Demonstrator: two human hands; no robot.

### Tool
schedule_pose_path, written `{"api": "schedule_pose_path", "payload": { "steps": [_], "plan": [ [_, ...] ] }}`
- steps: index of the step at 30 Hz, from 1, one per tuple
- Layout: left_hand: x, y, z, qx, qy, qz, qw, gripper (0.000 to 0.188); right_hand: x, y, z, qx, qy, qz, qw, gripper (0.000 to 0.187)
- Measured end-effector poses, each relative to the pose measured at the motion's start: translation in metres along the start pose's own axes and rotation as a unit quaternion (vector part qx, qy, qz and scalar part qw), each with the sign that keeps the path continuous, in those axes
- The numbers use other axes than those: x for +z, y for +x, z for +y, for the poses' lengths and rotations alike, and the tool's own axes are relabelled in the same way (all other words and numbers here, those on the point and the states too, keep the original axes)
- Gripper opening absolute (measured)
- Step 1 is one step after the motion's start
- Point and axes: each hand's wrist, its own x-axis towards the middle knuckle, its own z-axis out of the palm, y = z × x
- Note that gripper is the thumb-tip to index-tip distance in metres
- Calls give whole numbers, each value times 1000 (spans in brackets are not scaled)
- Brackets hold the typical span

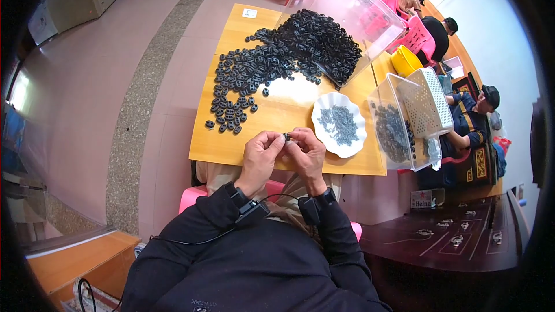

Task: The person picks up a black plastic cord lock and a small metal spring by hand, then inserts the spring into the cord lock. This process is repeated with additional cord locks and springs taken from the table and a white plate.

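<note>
Left hand [258, 159] and right hand [309, 155] pinch a black piece [287, 137] in their fingers [276, 144] — a slip could drop it. Rightward drift could jostle the white dish [361, 120].

So the tiny black piece [287, 137] is mostly buried under the fingertips of the left hand [260, 156] and right hand [310, 155], no telling its full shape. The small grey bits [340, 126] in the white scalloped dish [319, 106] are way too tiny to make out one by one. The pink plastic seat [191, 197] is mostly blocked by the wearer's body, the black long-sleeved top [260, 266] gets chopped by the bottom edge, and whatever's inside the clear plastic tub [381, 93] is kinda murky through its wall.
</note>
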Motion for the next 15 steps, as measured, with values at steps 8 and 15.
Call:
{"api": "schedule_pose_path", "payload": {
  "steps": [8, 15],
  "plan": [
    [2, 0, 1, 3, -29, 24, 999, 13, -3, 1, -6, 135, 119, 4, 984, 13],
    [2, 2, -2, 7, -54, 23, 998, 13, 1, 2, -7, 95, 93, -21, 991, 17]
  ]
}}
